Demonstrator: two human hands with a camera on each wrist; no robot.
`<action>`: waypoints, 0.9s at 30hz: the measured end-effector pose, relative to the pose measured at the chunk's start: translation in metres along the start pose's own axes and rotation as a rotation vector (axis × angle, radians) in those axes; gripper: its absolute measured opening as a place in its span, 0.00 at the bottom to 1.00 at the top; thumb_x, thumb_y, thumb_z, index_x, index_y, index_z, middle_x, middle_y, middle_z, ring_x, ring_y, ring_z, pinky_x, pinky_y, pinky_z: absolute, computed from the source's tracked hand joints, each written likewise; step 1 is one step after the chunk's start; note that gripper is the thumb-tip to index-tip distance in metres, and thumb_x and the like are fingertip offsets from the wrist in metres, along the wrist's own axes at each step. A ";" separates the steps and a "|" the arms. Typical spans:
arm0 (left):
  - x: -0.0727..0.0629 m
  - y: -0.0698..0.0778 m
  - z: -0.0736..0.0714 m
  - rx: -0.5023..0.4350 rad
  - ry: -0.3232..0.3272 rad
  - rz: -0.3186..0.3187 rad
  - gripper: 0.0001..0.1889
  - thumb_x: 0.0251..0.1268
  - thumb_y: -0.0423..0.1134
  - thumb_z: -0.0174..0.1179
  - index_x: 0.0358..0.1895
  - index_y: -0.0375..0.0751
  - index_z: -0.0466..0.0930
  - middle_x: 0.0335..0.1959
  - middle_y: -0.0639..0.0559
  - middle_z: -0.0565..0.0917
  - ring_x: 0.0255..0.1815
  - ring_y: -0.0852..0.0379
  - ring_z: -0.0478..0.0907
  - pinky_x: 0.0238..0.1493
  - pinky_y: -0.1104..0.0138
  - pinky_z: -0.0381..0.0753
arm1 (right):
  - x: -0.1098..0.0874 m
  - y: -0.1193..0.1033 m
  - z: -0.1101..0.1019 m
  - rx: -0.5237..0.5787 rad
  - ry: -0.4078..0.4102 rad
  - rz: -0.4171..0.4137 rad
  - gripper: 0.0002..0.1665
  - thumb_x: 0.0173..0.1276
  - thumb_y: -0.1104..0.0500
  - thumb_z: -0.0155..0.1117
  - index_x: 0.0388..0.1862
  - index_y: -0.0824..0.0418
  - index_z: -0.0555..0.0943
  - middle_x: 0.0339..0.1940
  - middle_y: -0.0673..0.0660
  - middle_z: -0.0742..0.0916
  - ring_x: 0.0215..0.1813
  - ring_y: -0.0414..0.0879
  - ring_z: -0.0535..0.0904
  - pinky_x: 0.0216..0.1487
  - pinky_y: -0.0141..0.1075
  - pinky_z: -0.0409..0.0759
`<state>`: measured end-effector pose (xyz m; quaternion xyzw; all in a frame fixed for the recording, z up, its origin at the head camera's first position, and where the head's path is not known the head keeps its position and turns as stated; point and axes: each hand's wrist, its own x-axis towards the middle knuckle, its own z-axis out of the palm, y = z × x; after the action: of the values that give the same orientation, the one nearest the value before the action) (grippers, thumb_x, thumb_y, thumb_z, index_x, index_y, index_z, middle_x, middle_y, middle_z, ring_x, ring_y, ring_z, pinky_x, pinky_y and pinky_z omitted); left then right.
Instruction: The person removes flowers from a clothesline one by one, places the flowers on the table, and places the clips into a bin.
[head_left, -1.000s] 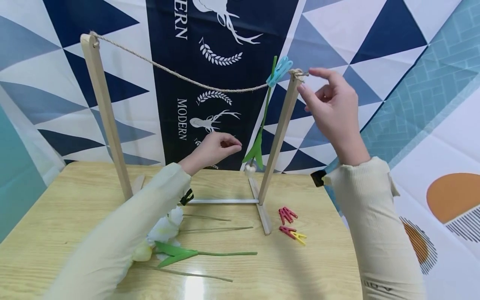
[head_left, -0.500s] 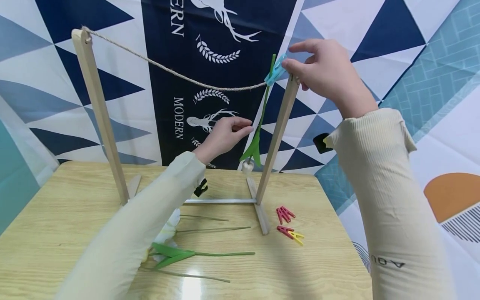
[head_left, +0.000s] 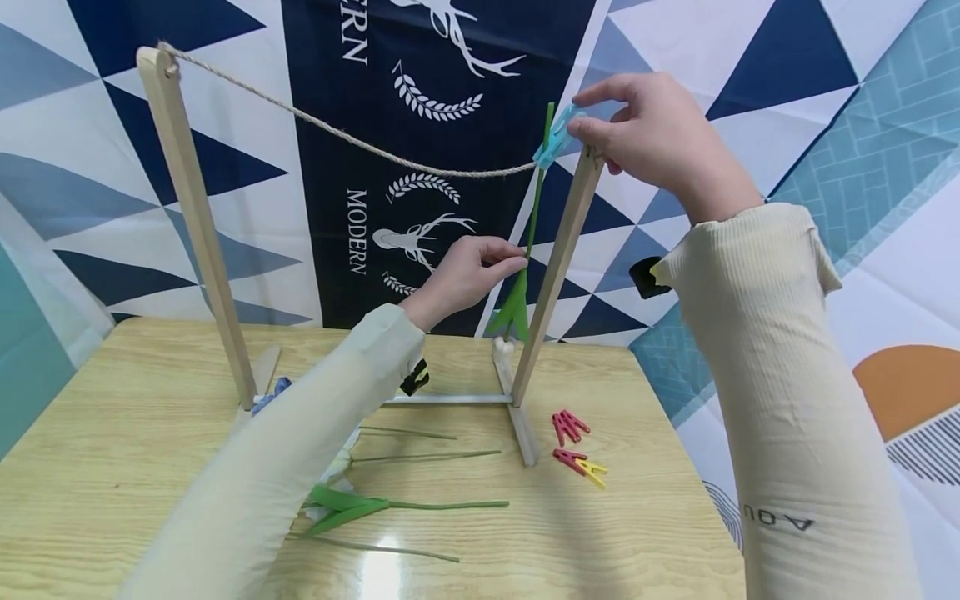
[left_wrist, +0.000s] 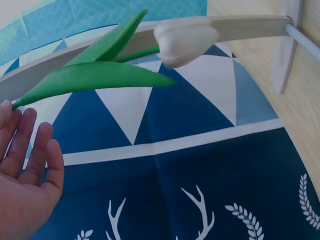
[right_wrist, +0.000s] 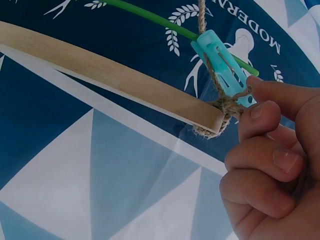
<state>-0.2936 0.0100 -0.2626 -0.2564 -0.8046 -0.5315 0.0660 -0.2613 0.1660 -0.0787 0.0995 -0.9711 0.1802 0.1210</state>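
An artificial white tulip (left_wrist: 185, 42) with green leaves hangs bloom down from a twine line (head_left: 352, 146), near the right post (head_left: 558, 275) of a wooden stand. A light-blue clothespin (head_left: 553, 143) clips its stem to the line. With thumb and forefinger my right hand (head_left: 663, 137) pinches the clothespin's handle ends, beside the knot on the post top; the other fingers curl in. Lower down, my left hand (head_left: 472, 271) pinches the tulip's stem just above the leaves, its other fingers loosely bent in the left wrist view.
Several artificial flowers lie on the wooden table (head_left: 90, 467), one with a green leaf (head_left: 348, 504); the left sleeve hides most blooms. Red clothespins (head_left: 572, 427) and a yellow clothespin (head_left: 592, 472) lie right of the stand's foot. A left post (head_left: 198, 225) bears the line's other end.
My right hand has moved left from the post's knot onto the blue clothespin. My left hand has risen and moved right, and now takes hold of the tulip's stem.
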 end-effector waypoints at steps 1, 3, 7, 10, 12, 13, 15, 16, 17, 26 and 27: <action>0.000 0.000 0.000 -0.002 0.002 0.002 0.12 0.66 0.41 0.58 0.48 0.41 0.83 0.43 0.49 0.84 0.40 0.58 0.78 0.46 0.69 0.77 | 0.001 0.000 0.000 -0.005 -0.003 -0.001 0.31 0.69 0.40 0.51 0.69 0.47 0.67 0.48 0.59 0.82 0.35 0.44 0.76 0.44 0.31 0.75; 0.000 0.001 0.001 -0.010 0.006 0.003 0.12 0.65 0.42 0.59 0.46 0.41 0.83 0.41 0.50 0.85 0.38 0.59 0.77 0.43 0.70 0.76 | 0.001 0.000 -0.001 -0.019 -0.010 -0.005 0.32 0.68 0.40 0.51 0.69 0.46 0.66 0.47 0.59 0.83 0.34 0.43 0.76 0.44 0.32 0.75; 0.000 0.002 0.002 -0.031 0.009 -0.013 0.12 0.63 0.42 0.60 0.45 0.41 0.84 0.39 0.50 0.85 0.37 0.59 0.76 0.41 0.71 0.75 | 0.003 0.001 -0.001 -0.048 -0.029 -0.017 0.32 0.69 0.41 0.50 0.70 0.48 0.65 0.43 0.59 0.83 0.31 0.44 0.76 0.43 0.32 0.75; -0.001 0.001 0.003 -0.058 0.003 -0.028 0.11 0.63 0.42 0.60 0.45 0.41 0.83 0.40 0.49 0.85 0.38 0.59 0.77 0.43 0.70 0.76 | 0.005 0.002 -0.001 -0.056 -0.041 -0.021 0.32 0.69 0.41 0.50 0.69 0.50 0.66 0.40 0.59 0.82 0.32 0.44 0.76 0.43 0.33 0.75; -0.001 0.000 0.003 -0.068 -0.001 -0.031 0.11 0.63 0.41 0.60 0.45 0.41 0.83 0.41 0.49 0.85 0.39 0.59 0.78 0.44 0.70 0.77 | 0.006 0.003 -0.003 -0.048 -0.048 -0.018 0.33 0.69 0.40 0.51 0.69 0.51 0.66 0.35 0.57 0.82 0.32 0.45 0.75 0.44 0.35 0.73; -0.001 0.000 0.002 -0.070 -0.002 -0.031 0.11 0.63 0.41 0.60 0.45 0.41 0.83 0.41 0.49 0.85 0.39 0.59 0.78 0.45 0.70 0.77 | 0.006 0.003 -0.003 -0.042 -0.050 -0.020 0.33 0.68 0.40 0.51 0.69 0.51 0.66 0.32 0.55 0.82 0.31 0.45 0.74 0.44 0.35 0.72; -0.002 -0.001 0.001 -0.071 0.001 -0.018 0.11 0.63 0.40 0.60 0.45 0.40 0.83 0.41 0.49 0.85 0.39 0.59 0.78 0.45 0.70 0.77 | 0.007 0.003 -0.005 -0.026 -0.055 -0.021 0.34 0.68 0.39 0.52 0.69 0.51 0.66 0.26 0.51 0.80 0.30 0.45 0.74 0.43 0.36 0.71; -0.002 -0.001 0.000 -0.066 0.003 -0.011 0.11 0.63 0.40 0.60 0.45 0.40 0.83 0.41 0.49 0.85 0.38 0.59 0.78 0.44 0.71 0.77 | 0.007 0.003 -0.005 -0.016 -0.058 -0.022 0.34 0.67 0.39 0.52 0.69 0.51 0.66 0.24 0.50 0.80 0.29 0.45 0.73 0.43 0.36 0.71; -0.003 -0.001 -0.001 -0.066 0.007 -0.006 0.11 0.63 0.40 0.60 0.45 0.39 0.83 0.40 0.48 0.85 0.38 0.59 0.77 0.43 0.71 0.77 | 0.008 0.003 -0.005 -0.010 -0.061 -0.025 0.34 0.67 0.39 0.52 0.69 0.51 0.66 0.22 0.48 0.79 0.28 0.44 0.73 0.42 0.36 0.71; -0.009 -0.004 -0.007 -0.061 0.017 0.009 0.11 0.64 0.39 0.60 0.45 0.38 0.83 0.39 0.47 0.85 0.34 0.60 0.75 0.39 0.73 0.75 | 0.010 0.005 -0.002 0.043 -0.089 -0.037 0.32 0.69 0.42 0.51 0.69 0.51 0.66 0.19 0.47 0.78 0.25 0.41 0.72 0.38 0.31 0.71; -0.009 -0.005 -0.007 -0.062 0.017 0.009 0.11 0.64 0.39 0.60 0.45 0.38 0.83 0.39 0.47 0.85 0.34 0.60 0.75 0.39 0.73 0.75 | 0.010 0.006 -0.003 0.048 -0.093 -0.039 0.32 0.69 0.42 0.51 0.69 0.51 0.66 0.19 0.47 0.78 0.25 0.41 0.73 0.37 0.30 0.72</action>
<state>-0.2893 -0.0012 -0.2675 -0.2573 -0.7861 -0.5580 0.0672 -0.2713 0.1708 -0.0757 0.1297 -0.9689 0.1961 0.0769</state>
